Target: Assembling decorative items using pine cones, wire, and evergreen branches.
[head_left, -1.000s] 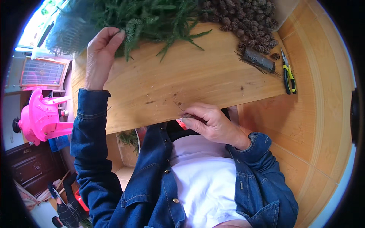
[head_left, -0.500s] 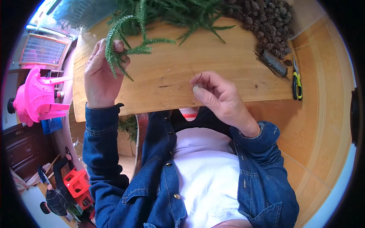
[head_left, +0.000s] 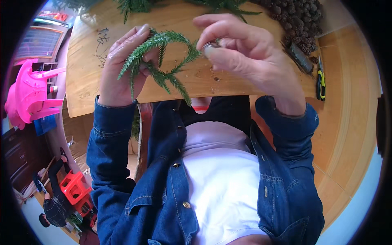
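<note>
- Right above the near edge of the wooden table, just past an open denim jacket and white shirt, both hands are up and busy.
- Left hand is closed on a curly green sprig, thumb and fingers pinching it while the needles arc over toward the other hand.
- Right hand pinches a small brown piece. Mostly hidden, so can't swear it's a cone. One sprig tip is right by that thumb; can't tell if they touch.
- Over on the table's right side: pliers with yellow-and-black handles, then a dark cylinder with thin dark wires beside it.
- Far right corner's got a big heap of pine cones, with more greenery along the far edge.
- Off left, pink plastic stool; lower left, red stools and another person.
</note>
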{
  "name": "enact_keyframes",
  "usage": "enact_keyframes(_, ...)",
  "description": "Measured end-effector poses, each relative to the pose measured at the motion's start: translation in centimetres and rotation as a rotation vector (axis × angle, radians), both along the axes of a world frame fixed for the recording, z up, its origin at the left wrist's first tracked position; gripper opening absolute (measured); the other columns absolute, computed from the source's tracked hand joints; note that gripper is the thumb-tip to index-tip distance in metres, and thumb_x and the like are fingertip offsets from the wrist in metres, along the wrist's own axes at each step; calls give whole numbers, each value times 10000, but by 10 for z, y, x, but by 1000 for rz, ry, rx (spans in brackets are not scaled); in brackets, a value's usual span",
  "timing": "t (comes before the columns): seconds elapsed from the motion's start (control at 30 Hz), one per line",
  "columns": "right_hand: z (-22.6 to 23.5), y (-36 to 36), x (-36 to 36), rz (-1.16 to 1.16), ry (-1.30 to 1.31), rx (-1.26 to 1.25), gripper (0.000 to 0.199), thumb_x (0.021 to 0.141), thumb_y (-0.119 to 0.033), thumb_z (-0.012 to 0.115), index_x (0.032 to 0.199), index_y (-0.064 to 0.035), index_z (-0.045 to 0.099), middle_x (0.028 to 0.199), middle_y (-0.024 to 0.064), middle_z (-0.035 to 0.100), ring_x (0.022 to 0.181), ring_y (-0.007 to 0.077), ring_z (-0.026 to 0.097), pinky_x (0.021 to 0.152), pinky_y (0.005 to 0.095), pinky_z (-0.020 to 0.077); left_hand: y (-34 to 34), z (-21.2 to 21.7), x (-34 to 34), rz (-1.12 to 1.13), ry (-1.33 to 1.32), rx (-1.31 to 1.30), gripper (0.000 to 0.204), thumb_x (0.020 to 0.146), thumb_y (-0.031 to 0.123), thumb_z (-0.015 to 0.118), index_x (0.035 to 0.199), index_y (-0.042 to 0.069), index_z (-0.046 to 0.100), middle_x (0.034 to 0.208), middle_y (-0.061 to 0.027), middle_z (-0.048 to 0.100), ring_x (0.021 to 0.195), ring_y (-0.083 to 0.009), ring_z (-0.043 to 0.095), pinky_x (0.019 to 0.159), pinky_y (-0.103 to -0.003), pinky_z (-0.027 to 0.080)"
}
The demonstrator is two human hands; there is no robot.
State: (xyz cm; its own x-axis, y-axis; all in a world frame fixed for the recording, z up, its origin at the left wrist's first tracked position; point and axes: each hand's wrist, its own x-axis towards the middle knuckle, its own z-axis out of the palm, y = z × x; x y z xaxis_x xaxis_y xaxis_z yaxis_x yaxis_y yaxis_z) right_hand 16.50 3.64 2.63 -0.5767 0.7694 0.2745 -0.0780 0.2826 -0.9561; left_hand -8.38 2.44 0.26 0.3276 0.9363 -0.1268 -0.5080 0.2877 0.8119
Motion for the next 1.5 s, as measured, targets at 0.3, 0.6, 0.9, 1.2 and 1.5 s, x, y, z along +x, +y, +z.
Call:
enact_keyframes(0.3, -12, -3, -10, 74, 49, -344, 236, 947, -226, 549, 1058, -21, 586, 1064, 109, 619, 703, 72, 557, 627, 197, 462, -9, 9, 23, 379, 309, 147, 197, 961, 206, 493, 1013, 28, 560, 905, -78, 603, 671, -94, 527, 559, -208, 412)
enact_keyframes(0.6, -34, -22, -4, -49, 465, -530, 295, 970, -254, 499, 1132, -8, 515, 1113, 168, 613, 725, 118, 593, 602, 193, 467, -39, -23, 30, 492, 64, 150, 257, 959, 165, 487, 1127, -14, 561, 989, -101, 634, 841, -135, 581, 733, -254, 452)
enact_keyframes(0.9, -44, -38, 10, -32, 342, -463, 273, 974, -233, 488, 1137, -15, 514, 1172, 185, 575, 770, 119, 607, 539, 170, 440, -46, -2, 56, 272, -37, 154, 212, 929, 90, 550, 1095, -40, 574, 1020, -95, 637, 895, -129, 588, 843, -259, 453)
enact_keyframes(1.2, -38, -42, 40, -224, 351, -145, 260, 968, -230, 497, 1119, -23, 537, 1277, 193, 484, 786, 121, 605, 528, 165, 423, -59, -1, 59, 271, 258, 384, 201, 915, 50, 570, 1086, -57, 566, 985, -53, 612, 907, -98, 564, 834, -228, 441)
enact_keyframes(1.5, -25, -54, 25, -73, 163, 159, 318, 949, -287, 532, 1091, -5, 566, 1266, 208, 480, 805, 114, 584, 650, 187, 451, -54, 2, 68, 301, 45, 282, 217, 909, 63, 493, 1101, -36, 514, 979, -90, 594, 885, -156, 556, 892, -295, 411)
